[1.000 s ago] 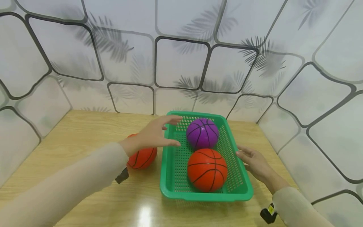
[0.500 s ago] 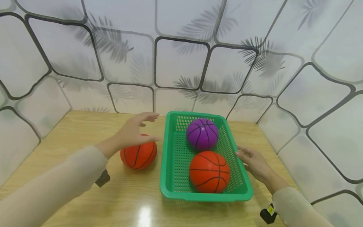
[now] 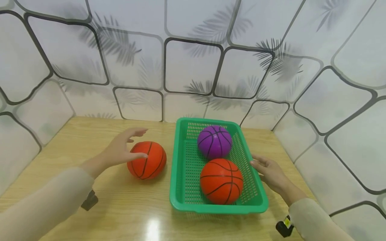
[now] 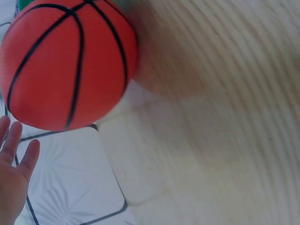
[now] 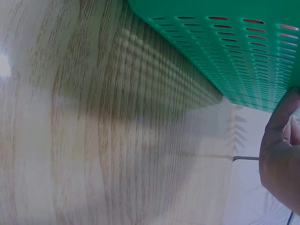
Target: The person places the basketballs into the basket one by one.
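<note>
A green perforated plastic basket (image 3: 174,174) stands on the table, holding a purple toy basketball (image 3: 214,144) at the back and an orange-red one (image 3: 221,182) in front. Left of the basket, another orange-red toy basketball (image 3: 152,162) rests on the wood. My left hand (image 3: 116,150) hovers at that ball's left side, thumb and fingers spread apart, its thumb overlapping the ball in the head view. In the left wrist view the ball (image 4: 70,65) fills the upper left, beyond the fingers. My right hand (image 3: 272,177) touches the basket's right rim with its fingertips, the fingers loosely bent.
The light wooden table (image 3: 120,214) meets a patterned wall (image 3: 193,73) behind the basket. Another stretch of this wall (image 3: 340,150) runs close along the right arm. Dark wrist cameras sit below both sleeves.
My left hand has moved left, from over the basket's left rim to beside the loose ball. The front ball in the basket has rocked slightly. My right hand stays at the rim.
</note>
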The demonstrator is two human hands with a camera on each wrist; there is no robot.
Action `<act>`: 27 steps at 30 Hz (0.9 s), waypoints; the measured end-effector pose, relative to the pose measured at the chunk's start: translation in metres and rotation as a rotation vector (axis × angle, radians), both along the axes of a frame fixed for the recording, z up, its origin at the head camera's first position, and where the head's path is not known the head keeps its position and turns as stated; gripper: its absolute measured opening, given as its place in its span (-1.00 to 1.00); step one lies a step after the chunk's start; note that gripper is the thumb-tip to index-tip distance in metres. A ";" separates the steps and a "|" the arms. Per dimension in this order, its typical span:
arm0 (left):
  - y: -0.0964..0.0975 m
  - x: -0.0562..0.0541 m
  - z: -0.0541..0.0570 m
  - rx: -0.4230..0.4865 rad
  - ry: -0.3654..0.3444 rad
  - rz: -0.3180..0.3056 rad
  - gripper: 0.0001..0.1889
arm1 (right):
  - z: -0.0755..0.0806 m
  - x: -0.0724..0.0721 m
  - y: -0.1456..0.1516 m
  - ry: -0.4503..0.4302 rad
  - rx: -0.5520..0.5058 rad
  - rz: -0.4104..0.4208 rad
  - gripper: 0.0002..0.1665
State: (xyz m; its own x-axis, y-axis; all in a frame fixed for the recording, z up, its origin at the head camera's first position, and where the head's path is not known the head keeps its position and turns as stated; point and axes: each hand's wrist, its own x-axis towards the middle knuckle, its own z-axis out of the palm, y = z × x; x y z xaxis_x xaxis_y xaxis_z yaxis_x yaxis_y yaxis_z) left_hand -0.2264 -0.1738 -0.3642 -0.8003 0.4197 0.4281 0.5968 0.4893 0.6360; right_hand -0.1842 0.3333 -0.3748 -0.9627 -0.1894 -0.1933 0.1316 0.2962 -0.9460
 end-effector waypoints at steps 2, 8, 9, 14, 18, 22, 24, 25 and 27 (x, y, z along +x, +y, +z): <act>-0.004 0.002 -0.005 -0.016 -0.030 0.003 -0.13 | 0.000 0.000 0.000 0.000 0.000 -0.002 -0.21; -0.013 0.005 -0.019 -0.064 -0.114 0.010 -0.03 | 0.001 0.001 -0.001 0.005 -0.002 -0.002 -0.22; -0.014 0.005 -0.022 -0.071 -0.126 0.011 -0.01 | 0.001 0.001 -0.001 0.007 -0.002 -0.001 -0.23; -0.016 0.007 -0.032 -0.062 -0.200 -0.019 0.03 | 0.001 0.001 0.000 0.009 -0.008 0.003 -0.23; -0.016 0.009 -0.039 -0.021 -0.259 -0.052 0.08 | 0.001 0.001 -0.001 0.008 -0.012 0.002 -0.24; -0.014 0.011 -0.042 -0.008 -0.273 -0.044 0.09 | 0.001 0.001 -0.001 0.006 -0.009 -0.003 -0.24; -0.014 0.012 -0.043 0.002 -0.274 -0.035 0.07 | 0.001 0.001 -0.001 0.004 -0.007 -0.003 -0.24; -0.014 0.012 -0.044 0.013 -0.278 -0.032 0.06 | 0.002 0.001 -0.002 0.004 -0.008 -0.004 -0.24; -0.014 0.013 -0.045 0.035 -0.289 -0.027 0.03 | 0.002 0.002 -0.002 0.005 -0.010 -0.005 -0.24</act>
